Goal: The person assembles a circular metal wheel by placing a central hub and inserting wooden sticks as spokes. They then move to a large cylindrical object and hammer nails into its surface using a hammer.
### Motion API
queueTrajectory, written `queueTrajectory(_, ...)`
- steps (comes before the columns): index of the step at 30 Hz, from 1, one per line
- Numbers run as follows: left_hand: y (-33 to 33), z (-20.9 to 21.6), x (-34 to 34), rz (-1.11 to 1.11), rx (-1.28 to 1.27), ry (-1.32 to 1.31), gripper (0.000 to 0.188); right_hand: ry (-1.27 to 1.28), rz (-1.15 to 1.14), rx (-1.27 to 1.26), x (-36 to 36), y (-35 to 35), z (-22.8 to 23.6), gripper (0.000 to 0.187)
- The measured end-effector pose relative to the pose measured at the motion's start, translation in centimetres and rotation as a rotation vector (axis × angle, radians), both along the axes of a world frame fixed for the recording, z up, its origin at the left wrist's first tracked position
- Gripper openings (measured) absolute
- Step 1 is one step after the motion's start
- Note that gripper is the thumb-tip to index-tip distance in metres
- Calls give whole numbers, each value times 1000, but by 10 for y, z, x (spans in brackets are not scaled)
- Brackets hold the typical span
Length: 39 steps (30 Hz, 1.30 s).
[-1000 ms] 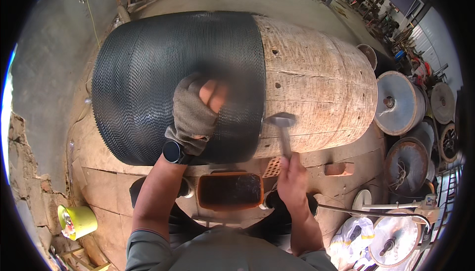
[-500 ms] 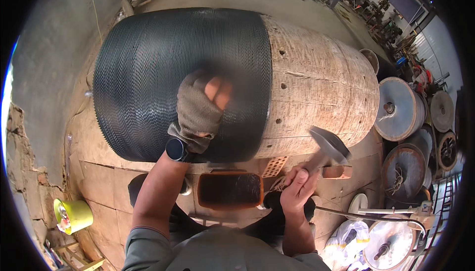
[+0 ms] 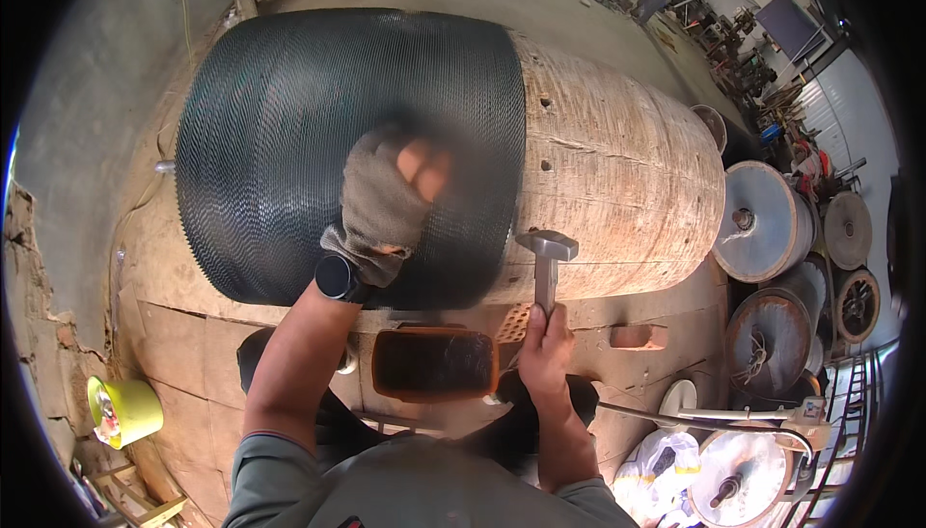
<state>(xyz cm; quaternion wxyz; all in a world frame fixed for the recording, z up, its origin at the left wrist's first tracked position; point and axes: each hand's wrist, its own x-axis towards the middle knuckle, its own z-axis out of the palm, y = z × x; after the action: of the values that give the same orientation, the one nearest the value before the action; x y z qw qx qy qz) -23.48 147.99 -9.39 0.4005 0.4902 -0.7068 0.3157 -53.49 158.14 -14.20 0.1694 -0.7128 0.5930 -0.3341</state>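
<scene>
A wide wooden drum [image 3: 617, 171] lies on its side in front of me, its left part wrapped in dark, ridged wire-like windings [image 3: 280, 142]. My left hand [image 3: 386, 200], in a grey glove with bare fingers showing, is on the windings. Its fingers are curled, and a dark blur hides their tips and anything they grip. A watch [image 3: 338, 278] is on that wrist. My bare right hand [image 3: 546, 354] is closed round the handle of a hammer [image 3: 546, 268]. The hammer head is over the drum's near side, just right of the windings; whether it touches cannot be told.
Below the drum lies a dark, orange-rimmed tray [image 3: 377, 374], between my knees. A perforated brick [image 3: 514, 324] and another brick [image 3: 639, 338] are right of it. Several reels [image 3: 757, 210] crowd the right side. A yellow bucket [image 3: 135, 410] stands left.
The hammer has swung left, from beyond the drum's lower right edge to near the windings, its handle now upright. My left hand stays on the windings. The whole view has shifted slightly.
</scene>
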Motion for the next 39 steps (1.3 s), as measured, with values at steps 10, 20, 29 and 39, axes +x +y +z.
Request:
queueTrajectory(10, -2, 10, 1, 45, 1, -41, 28, 69, -50, -85, 7, -1, 7, 21)
queueTrajectory(20, -9, 9, -2, 87, 76, 172, 24, -9, -61, -176, 1, 0, -5, 20)
queueTrajectory(29, -12, 9, -3, 109, 191, 228, 30, -73, -54, -196, 1, 2, -2, 20)
queueTrajectory(39, -30, 33, 9, 209, 301, 302, 23, -8, -22, -141, 12, -25, -4, 27)
